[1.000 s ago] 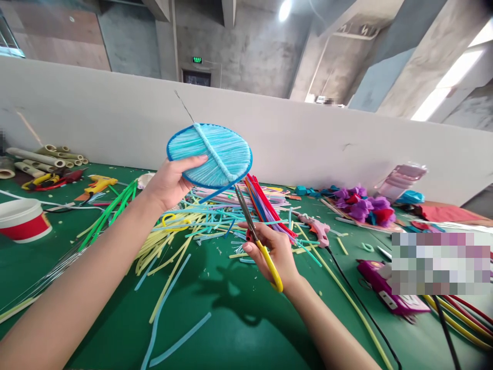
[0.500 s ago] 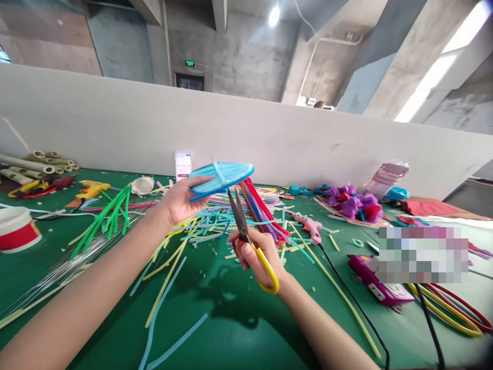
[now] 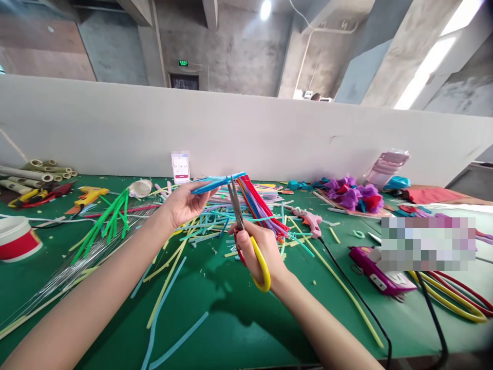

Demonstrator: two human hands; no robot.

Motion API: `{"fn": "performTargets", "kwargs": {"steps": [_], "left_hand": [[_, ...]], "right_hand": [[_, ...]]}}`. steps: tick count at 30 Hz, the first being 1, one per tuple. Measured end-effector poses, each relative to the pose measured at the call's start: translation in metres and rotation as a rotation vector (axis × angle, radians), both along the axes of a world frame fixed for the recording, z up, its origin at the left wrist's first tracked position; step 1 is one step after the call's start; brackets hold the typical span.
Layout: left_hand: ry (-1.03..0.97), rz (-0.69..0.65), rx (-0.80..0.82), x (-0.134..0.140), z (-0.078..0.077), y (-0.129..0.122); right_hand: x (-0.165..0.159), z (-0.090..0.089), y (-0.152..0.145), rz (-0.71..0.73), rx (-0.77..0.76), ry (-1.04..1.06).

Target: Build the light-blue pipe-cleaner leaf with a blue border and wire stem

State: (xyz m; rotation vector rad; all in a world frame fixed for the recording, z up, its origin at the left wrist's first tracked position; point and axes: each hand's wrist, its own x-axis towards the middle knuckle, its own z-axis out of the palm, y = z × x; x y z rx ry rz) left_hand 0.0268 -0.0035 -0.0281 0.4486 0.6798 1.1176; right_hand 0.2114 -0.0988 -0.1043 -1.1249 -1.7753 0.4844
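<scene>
Between the fingers and thumb of my left hand point(image 3: 190, 204) is a flat, pointed blue piece point(image 3: 221, 181) that looks made of pipe cleaners, now seen almost edge-on. My right hand point(image 3: 259, 249) grips scissors point(image 3: 236, 205) with yellow and red handles, blades pointing up. The blade tips are at the near edge of the blue piece; whether they touch it I cannot tell. Behind the scissors lies a bundle of red, purple and orange pipe cleaners point(image 3: 262, 208). Loose blue and pale yellow pipe cleaners point(image 3: 181, 336) are scattered on the green table point(image 3: 223, 339).
A yellow glue gun point(image 3: 90, 195), green pipe cleaners point(image 3: 111, 221) and a red-and-white cup point(image 3: 17, 239) stand left. At right are a pink glue gun point(image 3: 310, 221) with a black cord, purple flowers point(image 3: 350, 194) and a magenta box point(image 3: 381, 270). A phone point(image 3: 181, 168) leans against the white partition point(image 3: 246, 133).
The blue piece has tilted from showing its broad face to nearly edge-on, and sits slightly lower. My right hand and the scissors have shifted a little up and left. The view has moved slightly.
</scene>
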Motion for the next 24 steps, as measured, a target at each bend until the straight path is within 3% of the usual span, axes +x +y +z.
{"fn": "performTargets", "kwargs": {"steps": [8,24], "left_hand": [[-0.025,-0.046,-0.012,0.0,-0.007,0.007],[-0.035,-0.046,-0.04,0.004,-0.007,0.006]], "right_hand": [[0.004,-0.008,0.008,-0.173,0.097,-0.138],[0.003,-0.01,0.007,-0.179,0.107,-0.107]]}}
